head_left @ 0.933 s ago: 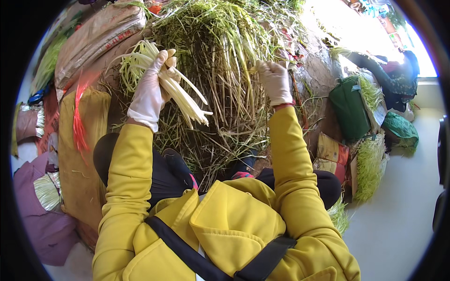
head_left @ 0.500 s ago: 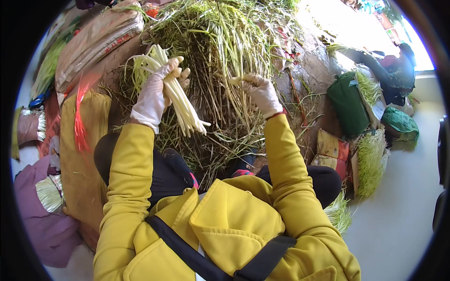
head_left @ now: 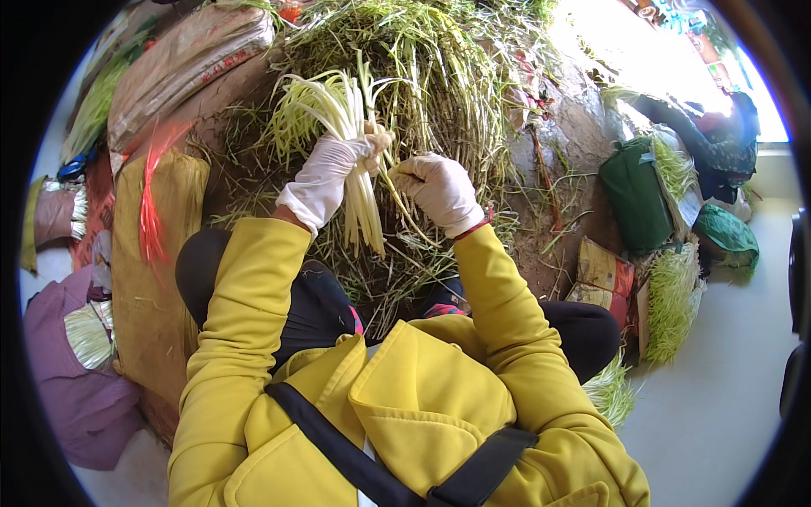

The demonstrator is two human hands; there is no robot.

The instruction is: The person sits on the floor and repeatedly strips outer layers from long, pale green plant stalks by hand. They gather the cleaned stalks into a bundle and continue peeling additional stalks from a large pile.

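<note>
My left hand, in a pale glove, is closed round a bunch of pale leafy stalks. Their yellow-green tops fan out above the fist, and the white lower ends hang below it. Just right of the bunch, my gloved right hand pinches a single thin stalk, its yellowish tail trailing down to the right. Both hands are close together over a large heap of long green stalks.
At left lie a tan package, red plastic strands, a large sack and purple cloth around pale stalks. To the right are a dark green bundle, a green bag and more stalks.
My left hand has moved right with the bunch, which now hangs more upright. My right hand has come left and lower, bringing the two hands together.
</note>
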